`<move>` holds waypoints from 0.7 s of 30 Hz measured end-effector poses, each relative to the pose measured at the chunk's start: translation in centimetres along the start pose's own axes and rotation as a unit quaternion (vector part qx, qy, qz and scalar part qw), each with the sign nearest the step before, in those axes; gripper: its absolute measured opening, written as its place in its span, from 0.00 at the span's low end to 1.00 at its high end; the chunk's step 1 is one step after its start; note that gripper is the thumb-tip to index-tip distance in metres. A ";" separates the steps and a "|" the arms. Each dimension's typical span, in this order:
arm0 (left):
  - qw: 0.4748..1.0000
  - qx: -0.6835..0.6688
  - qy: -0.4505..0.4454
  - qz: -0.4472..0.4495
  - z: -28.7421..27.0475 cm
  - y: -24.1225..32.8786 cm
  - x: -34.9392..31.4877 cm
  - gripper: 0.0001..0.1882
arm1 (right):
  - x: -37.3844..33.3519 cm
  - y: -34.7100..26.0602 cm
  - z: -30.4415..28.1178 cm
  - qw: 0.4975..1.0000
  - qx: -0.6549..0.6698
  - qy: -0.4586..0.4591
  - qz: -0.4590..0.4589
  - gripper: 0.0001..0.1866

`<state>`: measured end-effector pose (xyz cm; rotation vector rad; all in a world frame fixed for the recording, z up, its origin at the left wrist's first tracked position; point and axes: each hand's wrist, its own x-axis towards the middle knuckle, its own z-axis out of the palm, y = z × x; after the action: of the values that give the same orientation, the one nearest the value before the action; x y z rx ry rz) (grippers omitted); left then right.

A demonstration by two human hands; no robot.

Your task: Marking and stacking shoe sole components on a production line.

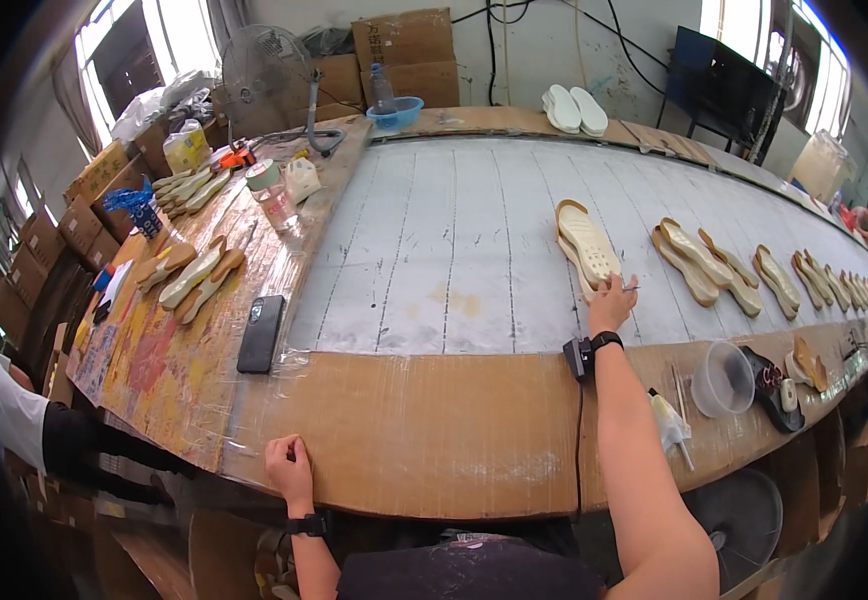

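Observation:
A pair of cream shoe soles (pixel 590 246) with brown edges lies overlapped on the pale, line-marked work surface (pixel 409 230). My right hand (pixel 613 300) reaches across to their near end, its fingers closed there on a sole. A thin dark stick-like piece juts out to the right of those fingers; what it is cannot be made out. Close to the front edge of the brown board (pixel 434 430), my left hand (pixel 289 466) rests with its fingers curled in, nothing visible in them. Further right, more soles (pixel 706 266) run in a row along the surface.
On the left bench lie several soles (pixel 192 277), a black phone (pixel 261 335) and a jar (pixel 274 205). A clear tub (pixel 723 379), a white-tipped bottle (pixel 670 420) and a dark sandal (pixel 772 388) sit at right. A cable (pixel 580 440) hangs from my right wrist. Someone (pixel 54 420) stands left.

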<state>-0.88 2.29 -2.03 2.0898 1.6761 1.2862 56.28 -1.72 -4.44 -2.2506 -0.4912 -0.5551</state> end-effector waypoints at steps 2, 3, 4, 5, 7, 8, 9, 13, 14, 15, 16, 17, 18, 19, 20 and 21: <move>1.000 -0.005 0.007 0.002 -0.1 -0.1 0.1 0.02 | 0.2 0.6 1.0 0.999 0.035 -0.013 -0.015 0.15; 1.000 -0.008 0.009 0.001 0.0 -0.4 0.0 0.02 | 0.0 0.6 1.2 0.997 0.067 -0.008 -0.022 0.14; 1.000 -0.009 0.005 -0.001 0.0 -0.6 0.0 0.02 | -0.1 0.7 1.3 0.995 0.098 -0.003 -0.029 0.13; 1.000 -0.007 0.004 -0.006 -0.1 -0.7 0.1 0.02 | -0.3 0.7 1.7 0.995 0.093 -0.004 -0.028 0.13; 1.000 -0.001 0.006 -0.013 -0.5 -0.5 -0.1 0.02 | -1.1 -1.9 0.5 0.991 0.101 0.064 -0.052 0.10; 1.000 0.002 0.006 -0.014 -0.7 -0.4 -0.1 0.02 | -1.2 -2.2 -0.1 0.992 0.101 0.063 -0.052 0.10; 1.000 0.005 0.008 -0.012 -0.8 -0.3 0.1 0.02 | -1.3 -2.7 -0.5 0.996 0.072 0.036 -0.049 0.10; 1.000 0.001 0.000 -0.004 -0.1 -0.1 0.1 0.02 | -0.1 -1.1 -0.1 0.989 0.103 -0.015 -0.103 0.09; 1.000 0.000 -0.002 -0.001 -0.1 -0.1 0.1 0.02 | -0.1 -0.8 0.3 0.989 0.103 -0.013 -0.102 0.09; 1.000 0.000 -0.004 0.000 0.0 0.0 0.0 0.02 | -0.3 -0.9 0.3 0.985 0.144 -0.015 -0.098 0.09; 1.000 -0.001 -0.003 -0.001 0.0 -0.1 0.0 0.02 | -0.4 -1.1 0.3 0.978 0.185 -0.017 -0.095 0.09; 1.000 -0.002 0.001 0.000 -0.1 -0.3 0.2 0.02 | -0.5 -1.4 0.4 0.978 0.184 -0.016 -0.096 0.09; 1.000 -0.002 0.003 -0.001 -0.3 -0.4 0.1 0.02 | -0.9 -1.6 0.4 0.978 0.188 -0.004 -0.093 0.09; 1.000 -0.004 0.001 -0.003 -0.3 -0.4 0.0 0.02 | -1.0 -1.6 0.3 0.977 0.192 0.008 -0.090 0.10; 1.000 -0.005 0.005 -0.006 -0.2 -0.2 0.1 0.02 | -0.8 -1.5 0.6 0.978 0.190 0.007 -0.091 0.10; 1.000 -0.007 0.009 -0.007 -0.2 -0.1 0.2 0.02 | -0.6 -1.7 0.9 0.980 0.182 0.051 -0.068 0.13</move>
<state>-1.11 2.42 -1.85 2.0607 1.6812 1.3126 55.14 -0.09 -4.39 -1.8403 -0.6418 -0.5939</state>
